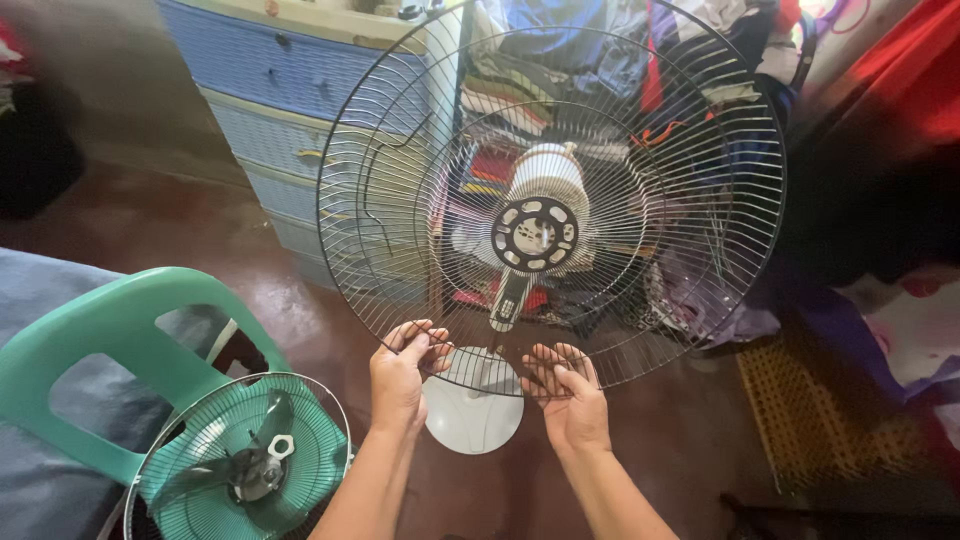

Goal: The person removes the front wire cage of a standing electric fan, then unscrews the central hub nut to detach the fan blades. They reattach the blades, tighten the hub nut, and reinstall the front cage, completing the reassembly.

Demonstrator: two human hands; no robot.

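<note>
I hold a large round black wire fan guard [680, 180] upright in front of me. My left hand [400, 375] grips its lower rim on the left. My right hand [570, 395] grips the lower rim a little to the right, fingers hooked through the wires. Behind the guard stands the fan body: a white motor housing [545, 180] with a black mounting ring [535, 233], on a round white base [475, 405] on the floor.
A green plastic chair [110, 330] stands at the lower left, with another fan guard and a grey blade [240, 465] lying on its seat. A blue drawer cabinet [290, 90] stands behind, piles of clothes at the back, and a woven mat [820, 420] at the right.
</note>
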